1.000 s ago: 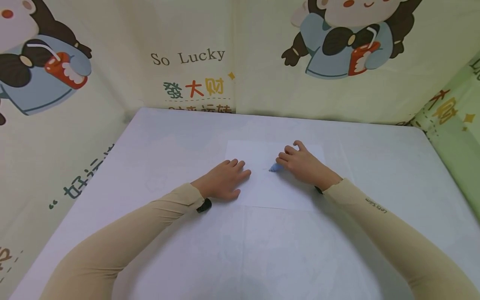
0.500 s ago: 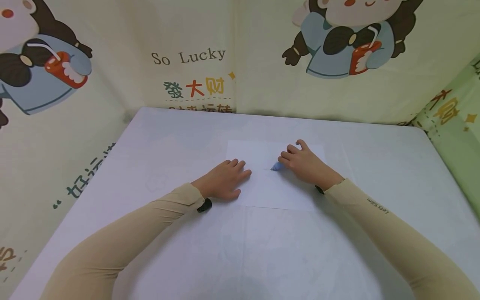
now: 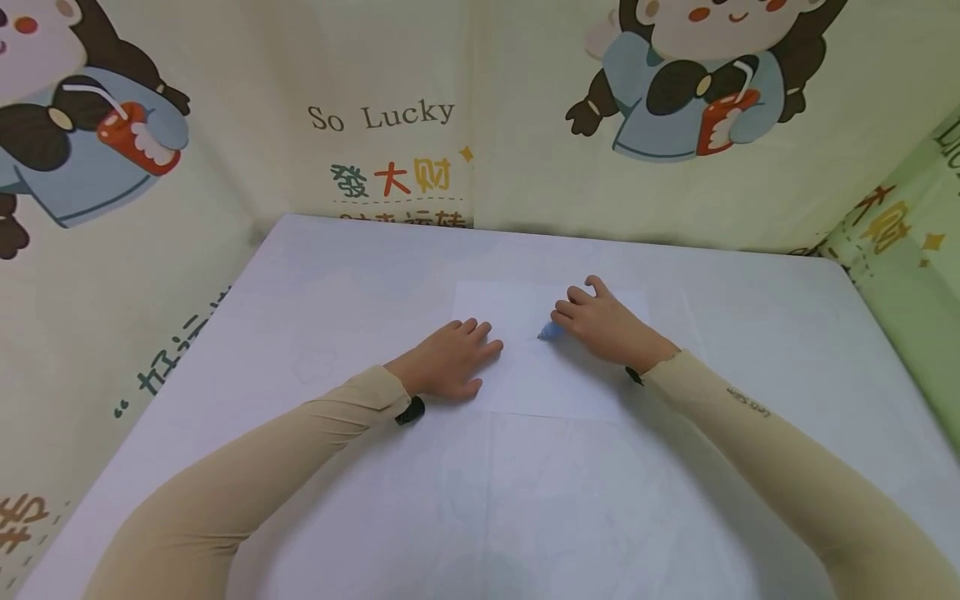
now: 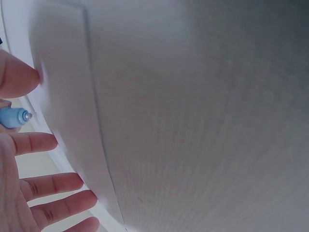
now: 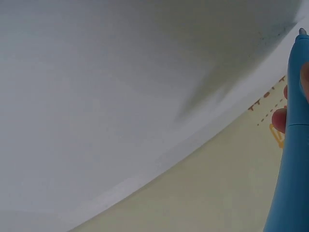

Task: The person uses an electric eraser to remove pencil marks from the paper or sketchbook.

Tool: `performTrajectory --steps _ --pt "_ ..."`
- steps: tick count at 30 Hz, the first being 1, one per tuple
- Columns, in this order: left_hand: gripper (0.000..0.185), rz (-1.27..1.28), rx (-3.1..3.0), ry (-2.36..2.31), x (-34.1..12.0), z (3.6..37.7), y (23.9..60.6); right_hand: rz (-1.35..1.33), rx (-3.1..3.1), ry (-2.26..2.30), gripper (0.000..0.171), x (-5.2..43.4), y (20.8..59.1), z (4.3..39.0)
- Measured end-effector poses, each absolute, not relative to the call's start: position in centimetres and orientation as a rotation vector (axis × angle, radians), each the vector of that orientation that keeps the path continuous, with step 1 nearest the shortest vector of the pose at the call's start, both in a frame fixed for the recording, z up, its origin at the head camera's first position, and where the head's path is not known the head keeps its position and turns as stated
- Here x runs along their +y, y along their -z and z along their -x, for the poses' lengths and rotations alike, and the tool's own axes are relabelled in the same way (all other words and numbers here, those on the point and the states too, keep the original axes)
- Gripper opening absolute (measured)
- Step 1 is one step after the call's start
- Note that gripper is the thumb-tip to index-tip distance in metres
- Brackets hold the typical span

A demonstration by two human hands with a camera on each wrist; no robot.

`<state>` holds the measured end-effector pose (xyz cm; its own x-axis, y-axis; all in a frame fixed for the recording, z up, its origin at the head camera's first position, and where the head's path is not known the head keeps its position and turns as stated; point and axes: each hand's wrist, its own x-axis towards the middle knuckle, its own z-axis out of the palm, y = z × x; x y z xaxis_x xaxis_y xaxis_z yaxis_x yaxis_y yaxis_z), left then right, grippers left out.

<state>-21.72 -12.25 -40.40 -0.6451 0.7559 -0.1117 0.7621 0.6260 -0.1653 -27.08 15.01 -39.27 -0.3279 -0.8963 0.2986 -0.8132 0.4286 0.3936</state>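
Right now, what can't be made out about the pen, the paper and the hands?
- Blue pen: body hidden by right hand, head view; cut off by the right wrist view's edge.
- Paper: any marks too faint, head view.
- Left hand: only fingers show, left wrist view.

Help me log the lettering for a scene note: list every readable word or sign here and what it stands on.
"So Lucky": back curtain.
"發大财": back curtain, below that.
The line beneath is cut off by the table: unreadable.
Sleeve print: too small.
Left and right curtain writing: cropped, unreadable.
Paper and pen: none.
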Motion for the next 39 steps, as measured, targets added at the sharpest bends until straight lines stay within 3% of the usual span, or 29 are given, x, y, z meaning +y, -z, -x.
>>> performTrajectory --steps 39 --pt "0.045 -1.353 2.847 0.281 -12.5 21.8 40.5 -1.481 -2.297 0.399 0.017 14.0 38.3 26.9"
